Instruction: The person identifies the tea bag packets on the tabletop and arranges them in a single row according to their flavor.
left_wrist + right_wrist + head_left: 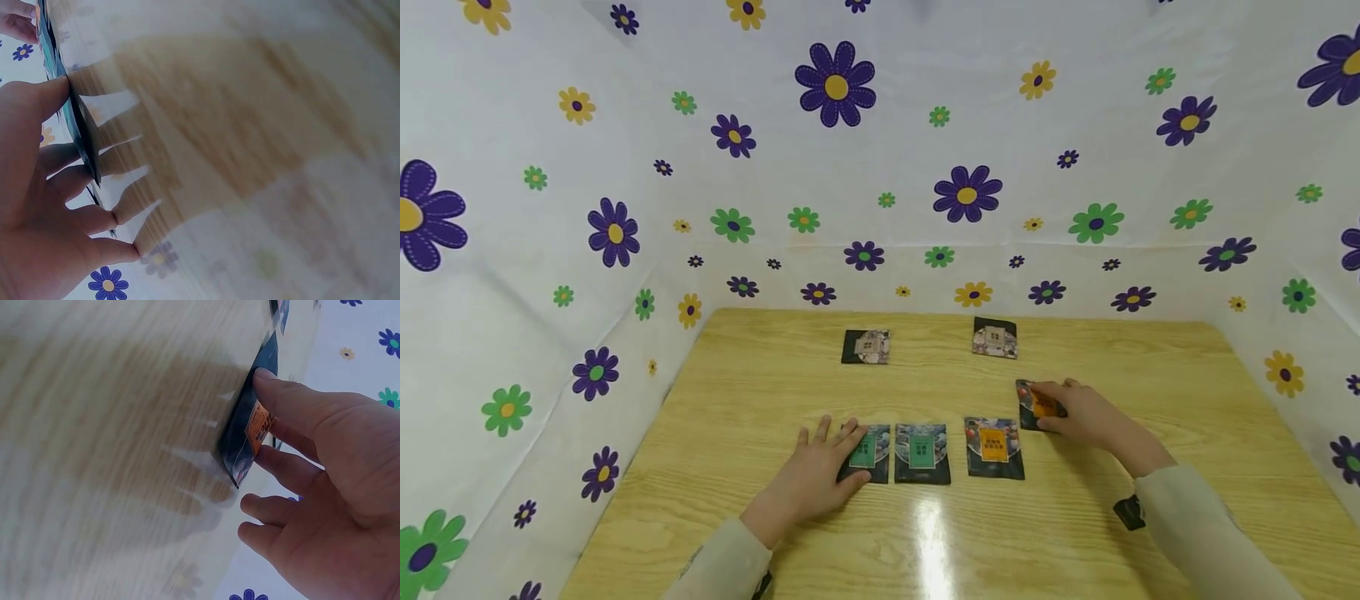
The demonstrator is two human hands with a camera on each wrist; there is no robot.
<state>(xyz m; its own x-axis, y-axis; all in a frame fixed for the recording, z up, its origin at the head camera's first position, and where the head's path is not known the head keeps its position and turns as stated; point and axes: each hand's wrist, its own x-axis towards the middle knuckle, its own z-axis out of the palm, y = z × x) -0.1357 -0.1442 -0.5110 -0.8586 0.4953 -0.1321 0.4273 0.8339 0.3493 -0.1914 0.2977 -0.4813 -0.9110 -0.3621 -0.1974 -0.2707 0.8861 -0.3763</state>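
In the head view my left hand rests with spread, fairly straight fingers on the left edge of a dark packet with a green label. The left wrist view shows that packet edge-on, thumb against its near side. A second green-labelled packet lies right beside it. Farther right is a packet with an orange label, lying flat. My right hand pinches another orange-labelled packet between thumb and fingers, partly covering it. That packet looks slanted in the right wrist view.
Two dark packets with pale labels, one at left and one at right, lie toward the back of the wooden table. Flower-printed cloth rises behind and at both sides. A small black item shows beside the right sleeve.
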